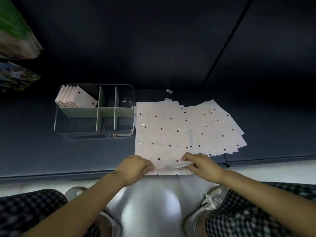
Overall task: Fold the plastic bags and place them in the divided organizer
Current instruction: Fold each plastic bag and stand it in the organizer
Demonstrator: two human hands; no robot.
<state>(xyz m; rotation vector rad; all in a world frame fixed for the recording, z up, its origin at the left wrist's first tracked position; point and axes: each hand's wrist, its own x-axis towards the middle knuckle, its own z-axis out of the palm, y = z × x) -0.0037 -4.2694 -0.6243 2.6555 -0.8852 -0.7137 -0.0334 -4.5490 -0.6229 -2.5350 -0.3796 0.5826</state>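
While both hands work the near edge of the top bag [160, 134], no fold made yet. Left hand [135, 168] curled over the near-left corner, fingers pressing or pinching the film, cannot tell which for certain. Right hand [201, 165] pinching the lifted near-right edge into a small crease. Ahead of the hands, flat on the mat [85, 154]; fanned stack [217, 130] just beyond the right hand; organizer [94, 134] ahead and left of the left hand, folded bags [75, 98] in its far-left compartment. Likely thin, light, limp and slick film: prone to slide and spring open. Best taken at corners, pinched firmly, creases pressed flat before release.
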